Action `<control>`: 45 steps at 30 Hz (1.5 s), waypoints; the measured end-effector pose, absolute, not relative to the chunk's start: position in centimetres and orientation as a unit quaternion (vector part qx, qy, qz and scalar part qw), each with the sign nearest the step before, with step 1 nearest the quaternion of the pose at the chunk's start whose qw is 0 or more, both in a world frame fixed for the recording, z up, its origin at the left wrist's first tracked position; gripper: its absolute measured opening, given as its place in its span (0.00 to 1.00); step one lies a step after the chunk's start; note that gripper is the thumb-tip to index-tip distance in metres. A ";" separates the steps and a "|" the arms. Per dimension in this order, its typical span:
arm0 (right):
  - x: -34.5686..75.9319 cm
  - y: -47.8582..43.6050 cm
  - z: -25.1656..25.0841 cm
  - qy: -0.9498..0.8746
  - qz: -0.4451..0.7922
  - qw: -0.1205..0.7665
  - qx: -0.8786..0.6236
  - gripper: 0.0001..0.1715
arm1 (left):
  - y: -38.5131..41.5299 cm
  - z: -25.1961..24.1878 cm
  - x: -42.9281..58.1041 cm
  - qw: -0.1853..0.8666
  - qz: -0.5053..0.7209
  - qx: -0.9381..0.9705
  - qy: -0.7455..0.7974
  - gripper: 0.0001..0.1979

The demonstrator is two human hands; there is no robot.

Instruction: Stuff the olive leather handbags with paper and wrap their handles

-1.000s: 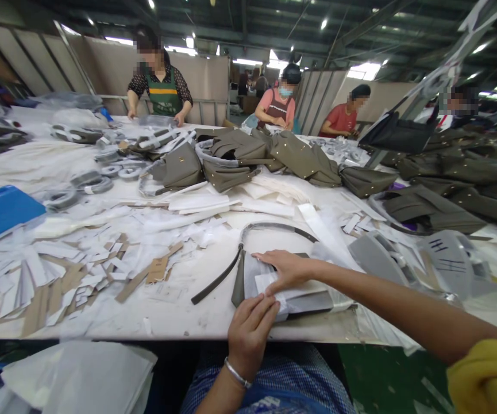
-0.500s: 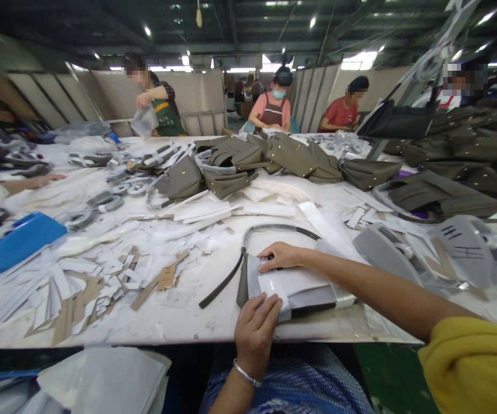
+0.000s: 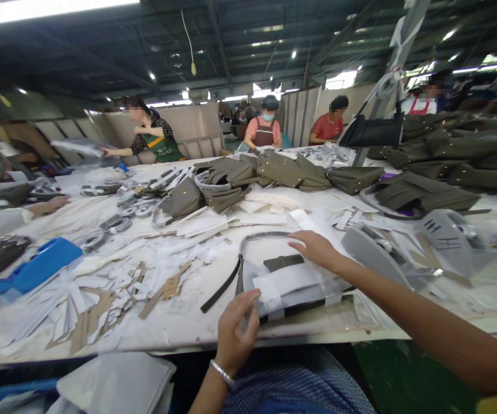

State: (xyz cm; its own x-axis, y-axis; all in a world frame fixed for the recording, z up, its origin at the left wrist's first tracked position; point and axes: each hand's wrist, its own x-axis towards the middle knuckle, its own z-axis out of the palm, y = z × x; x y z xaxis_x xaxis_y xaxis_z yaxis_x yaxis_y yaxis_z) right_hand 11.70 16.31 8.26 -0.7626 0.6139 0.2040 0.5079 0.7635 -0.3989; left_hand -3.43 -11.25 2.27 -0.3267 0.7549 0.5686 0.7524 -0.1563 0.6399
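In front of me on the table lies an olive handbag [image 3: 283,262], mostly covered by white and translucent wrapping sheets [image 3: 291,284]. Its wrapped handle [image 3: 259,236] arches away from me, and a dark strap [image 3: 221,292] trails off to the left. My left hand [image 3: 238,325], with a silver bangle at the wrist, is at the bag's near left corner. Its fingers are bent and apart, with nothing clearly in them. My right hand [image 3: 317,248] hovers around the far right end of the handle, fingers stretched out; whether it touches the handle is unclear.
Paper and cardboard scraps [image 3: 101,299] spread to the left, near a blue plastic holder [image 3: 37,267]. Olive bags [image 3: 291,169] are heaped across the table's middle. Grey templates [image 3: 375,253] stand at right. Several co-workers, one in a green apron [image 3: 162,146], work along the far side.
My right hand has moved from the sheets out to the handle's right side, uncovering an olive patch. My left hand has slid slightly left and lifted off the sheets. The view has shifted.
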 end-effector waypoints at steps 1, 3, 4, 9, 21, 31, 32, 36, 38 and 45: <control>13.5 16.8 8.4 -0.918 0.144 0.163 -0.332 0.28 | -10.8 2.7 -4.5 0.007 0.503 0.536 0.677 0.15; 16.5 17.5 8.0 -0.903 0.120 0.134 -0.390 0.33 | -9.3 3.2 -7.0 0.021 0.494 0.452 0.742 0.16; 17.5 17.7 7.6 -0.892 0.124 0.112 -0.420 0.35 | -8.3 3.3 -8.2 0.038 0.481 0.427 0.764 0.17; 19.0 17.1 5.9 -0.833 0.213 0.082 -0.505 0.40 | -4.2 2.6 -11.9 0.165 0.453 0.404 0.777 0.19; 16.5 17.4 7.2 -0.806 0.184 0.428 -0.366 0.31 | -8.4 8.8 -6.7 0.247 0.648 0.376 0.614 0.21; 9.7 4.2 11.5 -0.918 0.148 0.364 -0.051 0.27 | -9.5 8.5 -5.1 0.348 0.694 0.339 0.532 0.19; 9.1 4.1 11.5 -0.924 0.156 0.345 -0.060 0.29 | -9.5 8.4 -5.3 0.354 0.694 0.339 0.528 0.20; 7.4 4.5 11.1 -0.936 0.158 0.300 -0.090 0.26 | -9.8 8.0 -5.6 0.390 0.703 0.320 0.501 0.20; 7.2 4.6 11.1 -0.937 0.158 0.296 -0.099 0.22 | -9.9 7.9 -5.6 0.398 0.710 0.309 0.492 0.20; 8.1 4.3 11.4 -0.932 0.193 0.292 -0.092 0.15 | -9.2 7.6 -5.7 0.373 0.707 0.320 0.509 0.16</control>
State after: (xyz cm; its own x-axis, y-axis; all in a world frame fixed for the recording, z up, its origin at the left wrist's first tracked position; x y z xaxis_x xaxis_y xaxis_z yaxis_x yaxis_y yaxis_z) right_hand 8.11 4.29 11.38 -0.8120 0.2846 0.5095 0.0584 0.9082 -0.4143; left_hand -5.66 -9.25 7.61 -0.5171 0.8529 0.0718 -0.2016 -0.2029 0.9582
